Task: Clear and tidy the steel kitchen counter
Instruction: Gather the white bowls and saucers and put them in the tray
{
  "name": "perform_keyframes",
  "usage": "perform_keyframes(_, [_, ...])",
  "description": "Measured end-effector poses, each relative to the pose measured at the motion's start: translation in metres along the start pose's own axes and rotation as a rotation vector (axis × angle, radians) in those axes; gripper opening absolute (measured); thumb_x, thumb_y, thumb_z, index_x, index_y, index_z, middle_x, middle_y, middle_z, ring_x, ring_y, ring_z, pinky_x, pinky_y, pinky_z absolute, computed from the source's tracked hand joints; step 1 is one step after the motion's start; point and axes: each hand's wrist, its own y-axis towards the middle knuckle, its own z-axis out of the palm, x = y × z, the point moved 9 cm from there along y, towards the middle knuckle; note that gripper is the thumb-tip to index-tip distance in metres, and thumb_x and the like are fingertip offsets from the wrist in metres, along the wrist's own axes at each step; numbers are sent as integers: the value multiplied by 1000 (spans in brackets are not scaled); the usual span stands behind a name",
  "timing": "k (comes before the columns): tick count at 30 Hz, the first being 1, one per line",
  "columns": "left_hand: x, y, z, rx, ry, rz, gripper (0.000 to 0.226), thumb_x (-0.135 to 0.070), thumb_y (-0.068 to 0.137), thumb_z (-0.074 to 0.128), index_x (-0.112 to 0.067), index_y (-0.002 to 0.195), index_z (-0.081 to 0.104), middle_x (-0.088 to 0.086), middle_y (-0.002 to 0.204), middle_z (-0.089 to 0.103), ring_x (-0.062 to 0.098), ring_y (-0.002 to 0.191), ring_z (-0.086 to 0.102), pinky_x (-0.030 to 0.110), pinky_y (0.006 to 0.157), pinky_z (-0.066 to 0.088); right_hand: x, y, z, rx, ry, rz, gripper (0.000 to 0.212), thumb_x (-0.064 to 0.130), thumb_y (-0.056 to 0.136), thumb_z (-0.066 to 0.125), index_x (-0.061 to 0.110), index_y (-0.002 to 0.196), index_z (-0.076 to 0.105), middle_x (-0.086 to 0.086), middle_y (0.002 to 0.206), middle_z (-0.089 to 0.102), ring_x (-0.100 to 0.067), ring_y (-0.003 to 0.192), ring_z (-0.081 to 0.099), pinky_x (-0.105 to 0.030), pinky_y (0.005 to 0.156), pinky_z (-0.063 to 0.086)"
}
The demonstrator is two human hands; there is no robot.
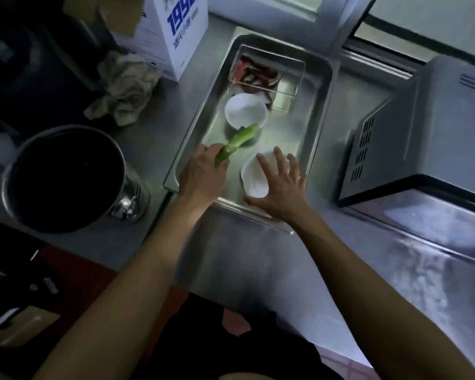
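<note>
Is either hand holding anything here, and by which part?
The left hand grips a green vegetable stalk by its lower end. The right hand lies spread over the near white bowl in the steel tray, not clearly gripping it.

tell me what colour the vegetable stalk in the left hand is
Light green stalk, clearest in the head view.

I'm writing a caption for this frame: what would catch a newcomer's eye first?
First the green vegetable stalk gripped in the left hand over the steel tray at mid-counter. Beside it the right hand spreads over the nearer white bowl, with a second white bowl behind. A big dark pot stands at left.
</note>
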Motion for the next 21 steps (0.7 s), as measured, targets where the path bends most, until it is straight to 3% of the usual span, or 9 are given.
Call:
perform_keyframes(6, [13, 27, 14, 106, 27, 46, 28, -30, 96, 54, -26, 123, 60, 7, 107, 55, 30, 93, 57, 43, 83, 51, -13, 29, 28, 49, 16, 129, 110, 76, 69, 66, 42, 155, 6, 1, 165, -9, -37, 149, -3, -64, 113, 18])
perform_keyframes(11, [17, 38, 26, 154, 45, 69, 28, -31, 97, 54, -26, 124, 60, 3, 109, 56, 21, 90, 54, 35, 79, 45, -15, 42, 42, 99, 52, 171, 112, 75, 69, 66, 40, 154, 4, 0, 165, -12, -38, 150, -7, -64, 114, 14])
perform_keyframes(21, [22, 53, 34, 161, 59, 101, 30, -27, 96, 57, -21, 125, 60, 7, 108, 54, 27, 92, 57, 43, 83, 49, -13, 58, 56, 124, 50, 131, 113, 77, 72, 63, 37, 155, -4, -4, 164, -19, -38, 149, -19, -69, 115, 1])
